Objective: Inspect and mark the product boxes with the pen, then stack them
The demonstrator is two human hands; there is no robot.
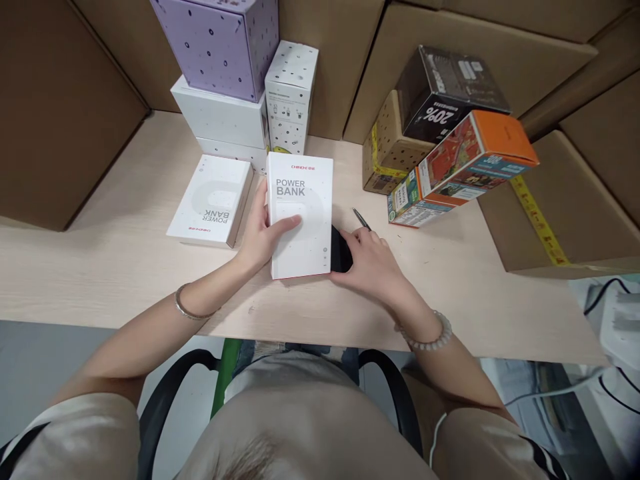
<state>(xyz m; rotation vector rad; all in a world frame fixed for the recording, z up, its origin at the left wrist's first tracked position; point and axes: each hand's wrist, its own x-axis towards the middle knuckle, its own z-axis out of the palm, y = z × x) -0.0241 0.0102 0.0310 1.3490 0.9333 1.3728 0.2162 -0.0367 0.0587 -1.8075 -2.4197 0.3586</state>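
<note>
My left hand point(265, 230) is closed on a white power bank box point(303, 247), its thumb across the printed front and its fingers behind the left side. The lettering reads upright from where I sit. At the box's right edge, my right hand point(369, 263) grips a flat black object point(341, 252). Most of that object is hidden behind the box and my fingers, so its kind does not show. A second white power bank box point(213, 200) lies on the table to the left, its print upside down to me. A pen point(361, 219) lies just beyond my right hand.
White boxes point(220, 113) with a purple box point(215, 50) on top stand at the back left, beside a tall white box point(290, 100). Back right are a black box point(447, 93), brown boxes point(400, 143) and an orange box point(460, 167). Large cartons point(565, 207) border the wooden table point(115, 267).
</note>
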